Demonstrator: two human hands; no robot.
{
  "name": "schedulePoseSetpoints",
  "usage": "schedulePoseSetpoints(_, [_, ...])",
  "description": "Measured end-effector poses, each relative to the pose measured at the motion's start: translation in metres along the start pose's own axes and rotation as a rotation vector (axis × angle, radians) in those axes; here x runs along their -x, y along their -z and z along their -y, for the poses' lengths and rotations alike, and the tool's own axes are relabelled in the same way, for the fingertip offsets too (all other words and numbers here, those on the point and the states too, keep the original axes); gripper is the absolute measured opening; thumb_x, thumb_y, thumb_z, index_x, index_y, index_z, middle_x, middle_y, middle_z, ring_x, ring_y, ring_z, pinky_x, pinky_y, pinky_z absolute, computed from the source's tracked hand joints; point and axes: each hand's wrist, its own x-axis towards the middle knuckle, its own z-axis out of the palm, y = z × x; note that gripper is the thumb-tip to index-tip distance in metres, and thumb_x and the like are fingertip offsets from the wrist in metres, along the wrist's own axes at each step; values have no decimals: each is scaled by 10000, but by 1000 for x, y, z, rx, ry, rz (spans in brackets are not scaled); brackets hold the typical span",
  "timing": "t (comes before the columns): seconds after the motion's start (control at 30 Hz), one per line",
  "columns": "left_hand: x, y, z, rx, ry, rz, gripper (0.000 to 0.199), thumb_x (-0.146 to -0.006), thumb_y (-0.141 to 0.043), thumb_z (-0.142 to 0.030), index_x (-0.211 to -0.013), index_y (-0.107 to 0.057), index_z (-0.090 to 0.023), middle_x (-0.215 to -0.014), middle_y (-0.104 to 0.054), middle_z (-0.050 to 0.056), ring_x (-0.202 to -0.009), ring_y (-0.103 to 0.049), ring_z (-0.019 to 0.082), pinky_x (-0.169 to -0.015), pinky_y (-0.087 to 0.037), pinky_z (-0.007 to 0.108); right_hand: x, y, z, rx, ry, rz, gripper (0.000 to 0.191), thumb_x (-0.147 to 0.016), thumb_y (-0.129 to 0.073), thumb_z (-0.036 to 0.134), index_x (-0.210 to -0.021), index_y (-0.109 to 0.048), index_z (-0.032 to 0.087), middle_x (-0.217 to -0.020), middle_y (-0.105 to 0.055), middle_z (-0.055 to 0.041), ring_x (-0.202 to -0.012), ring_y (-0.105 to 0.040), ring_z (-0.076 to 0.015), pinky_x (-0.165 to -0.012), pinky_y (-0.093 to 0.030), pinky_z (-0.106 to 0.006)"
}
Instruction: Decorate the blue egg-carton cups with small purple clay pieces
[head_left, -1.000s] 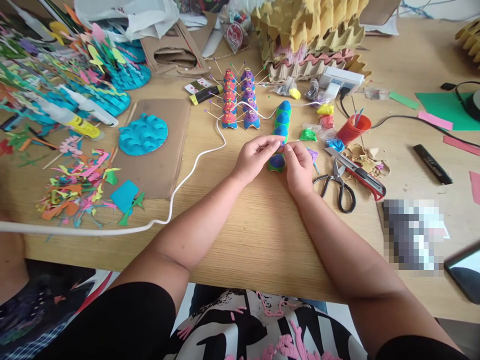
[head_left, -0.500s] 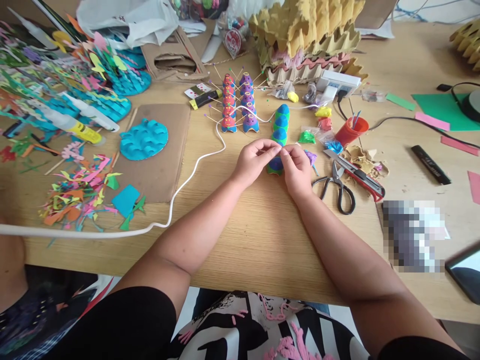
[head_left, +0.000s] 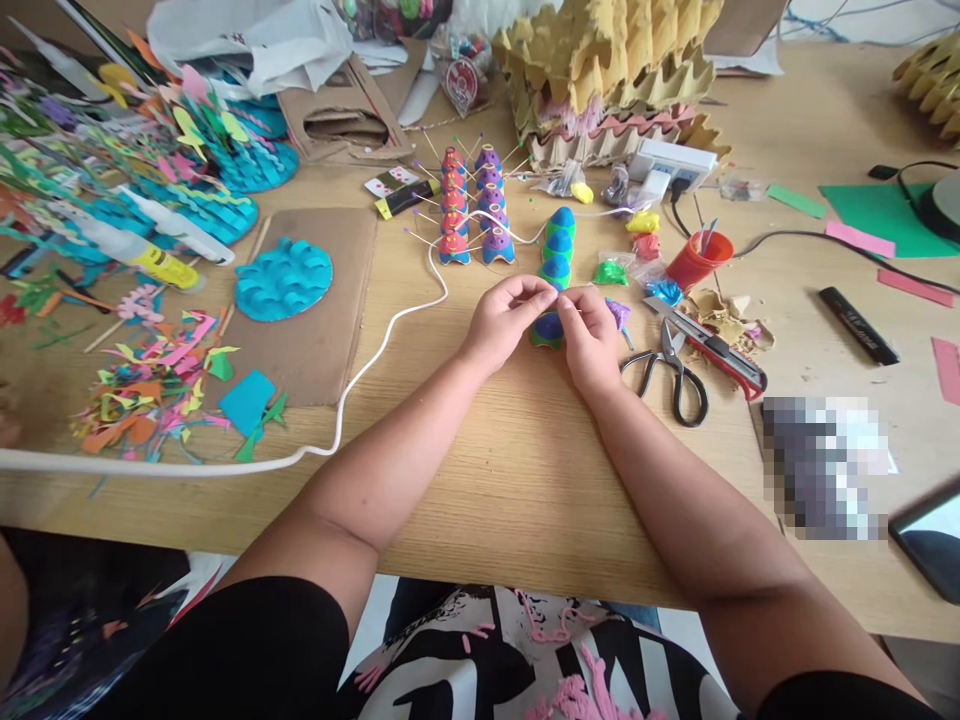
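A caterpillar-like strip of egg-carton bumps (head_left: 559, 240), blue on top with green lower edges, stands on the table in front of me. Over its near half, my left hand (head_left: 504, 318) and my right hand (head_left: 587, 335) meet with thumbs and index fingers pinched together at the tips. Whatever is between the fingertips is too small to make out. Part of the strip is hidden behind the hands. Just past it stand a red strip (head_left: 454, 205) and a purple strip (head_left: 491, 205) of egg-carton bumps with pins sticking out.
Scissors (head_left: 675, 375), a box cutter (head_left: 712, 350) and a red cup (head_left: 699, 262) lie to the right. A white cable (head_left: 390, 335) crosses the left side, near cardboard (head_left: 330, 350) with a blue clay disc (head_left: 283, 280). Egg trays (head_left: 600, 60) are stacked behind.
Both hands stay pinched together over the strip, almost unmoved. The whole view has shifted slightly, and a neighbouring person's arm at the lower left has moved back.
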Motion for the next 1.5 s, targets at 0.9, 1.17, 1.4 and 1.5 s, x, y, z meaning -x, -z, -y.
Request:
schedulePoseSetpoints(0.9, [2,-1,-9,98,39,-2,519,-766,-998,-699,-963,-885,-233,-994,-867,24,-987,-792,169,-952,-643,292,0,-3,-6,-88,-79,-41,467,-969,-749,721,-905,-723,259,-905,-690,0,-873,-622,-171,-836,-507,-345])
schedulePoseSetpoints(1.17, [5,-3,-16,42,32,24,424,-918,-893,-653,-964,-883,-232,-986,-870,42,-1034,-816,201,-1009,-654,331,1,-3,-3,-88,-86,-35,453,-986,-737,701,-907,-712,256,-903,-681,4,-872,-615,-165,-851,-511,-339])
schedulePoseSetpoints(1.4, [3,-4,-13,71,22,-32,387,-821,-996,-580,-899,-851,-230,-922,-854,1,-920,-780,147,-891,-630,259,1,-4,-2,-138,-122,-23,476,-950,-761,728,-895,-683,261,-868,-651,7,-809,-583,-157,-767,-500,-318])
schedulePoseSetpoints(1.5, [3,-4,-13,31,67,-63,280,-868,-984,-448,-879,-828,-215,-901,-838,-4,-888,-771,136,-892,-622,257,1,-5,-3,-99,-107,-23,499,-947,-746,759,-891,-674,268,-863,-634,8,-800,-576,-159,-759,-505,-321])
